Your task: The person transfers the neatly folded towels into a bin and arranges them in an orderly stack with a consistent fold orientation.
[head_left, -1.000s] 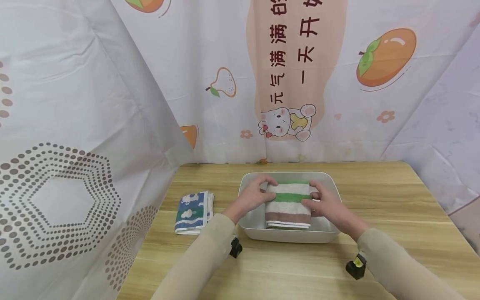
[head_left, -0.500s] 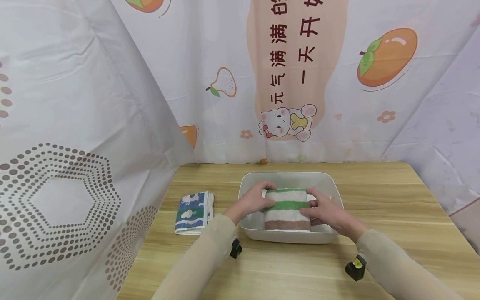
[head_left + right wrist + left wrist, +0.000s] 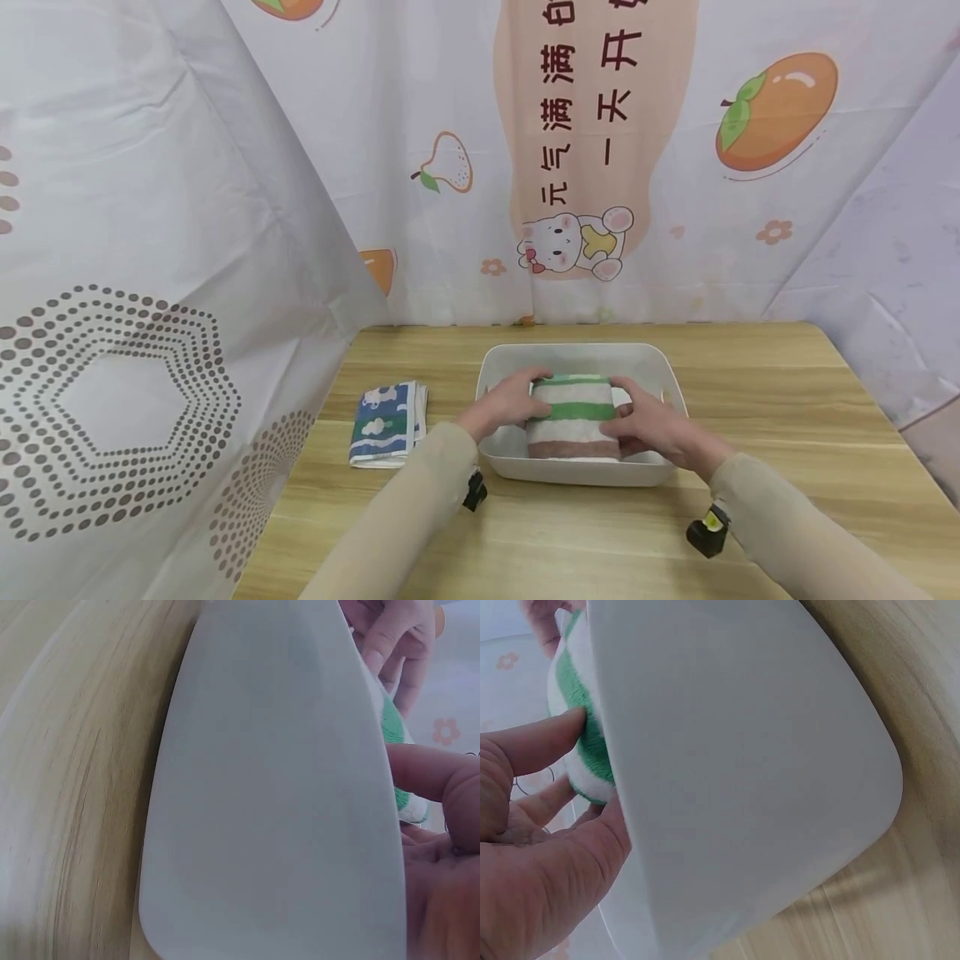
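Note:
A folded towel with green, white and brown stripes sits inside a white plastic bin. My left hand grips the towel's left edge, thumb on top and fingers toward its far side. On the opposite edge, my right hand holds it in the same way. In the left wrist view, the left thumb presses the green stripe of the towel, and the bin wall hides the rest. The right wrist view shows the right thumb against the towel just behind the bin wall.
To the left of the bin, a folded blue, green and white patterned towel lies on the wooden table. A printed curtain hangs behind the table, and another sheet hangs along the left.
Both hands have drawn the striped towel slightly nearer and lower in the bin. Its layered front edge has turned down behind the bin's near rim. The blue towel has stayed put.

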Tool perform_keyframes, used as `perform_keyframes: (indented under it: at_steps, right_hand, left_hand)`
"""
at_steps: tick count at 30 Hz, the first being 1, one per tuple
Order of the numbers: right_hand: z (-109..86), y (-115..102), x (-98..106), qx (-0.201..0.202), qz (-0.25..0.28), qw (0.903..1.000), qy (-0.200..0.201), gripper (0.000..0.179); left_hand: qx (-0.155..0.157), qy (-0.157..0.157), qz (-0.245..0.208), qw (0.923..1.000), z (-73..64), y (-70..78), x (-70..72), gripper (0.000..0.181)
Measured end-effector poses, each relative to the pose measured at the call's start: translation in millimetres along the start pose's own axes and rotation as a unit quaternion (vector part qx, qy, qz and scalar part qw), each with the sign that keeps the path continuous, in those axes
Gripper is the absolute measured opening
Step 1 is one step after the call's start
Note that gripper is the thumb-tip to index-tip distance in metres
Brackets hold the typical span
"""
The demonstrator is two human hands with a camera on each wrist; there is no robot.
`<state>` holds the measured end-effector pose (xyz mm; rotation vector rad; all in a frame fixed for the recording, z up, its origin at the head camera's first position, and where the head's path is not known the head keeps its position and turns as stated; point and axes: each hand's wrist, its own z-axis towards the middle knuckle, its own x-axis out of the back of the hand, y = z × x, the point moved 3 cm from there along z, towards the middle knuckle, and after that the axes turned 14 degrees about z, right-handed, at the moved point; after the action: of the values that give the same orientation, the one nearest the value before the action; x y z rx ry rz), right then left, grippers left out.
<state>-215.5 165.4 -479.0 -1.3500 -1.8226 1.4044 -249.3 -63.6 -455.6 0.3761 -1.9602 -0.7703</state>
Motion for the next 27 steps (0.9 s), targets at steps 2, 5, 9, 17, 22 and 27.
perform_keyframes:
  at_steps: [2,5,9,17,22,27]
  right_hand:
    - [1.6,-2,0,0.012,0.000,0.9999,0.005,0.091]
    - [3.9,-6,1,0.027,-0.004,0.9995,0.015,0.093]
    - [6.2,-10,3,0.037,-0.012,0.9988,0.028,0.093]
    - [10.7,-14,5,0.044,-0.026,0.9977,0.044,0.090]
    - [12.7,-15,5,0.049,-0.037,0.9969,0.049,0.085]
    - [13.4,-18,6,0.061,-0.043,0.9954,0.060,0.080]
  left_hand:
    - [-0.003,0.011,-0.005,0.9999,1.0,1.6,2.8,0.062]
    - [-0.010,0.028,-0.018,0.9994,2.0,4.0,7.8,0.068]
    - [-0.015,0.035,-0.040,0.9984,3.6,5.6,12.3,0.076]
    - [-0.005,0.059,-0.033,0.9977,11.3,2.2,12.0,0.074]
    - [0.010,0.075,-0.017,0.9970,16.2,-3.3,9.9,0.070]
    - [-0.002,0.084,-0.024,0.9962,19.8,-5.2,9.5,0.067]
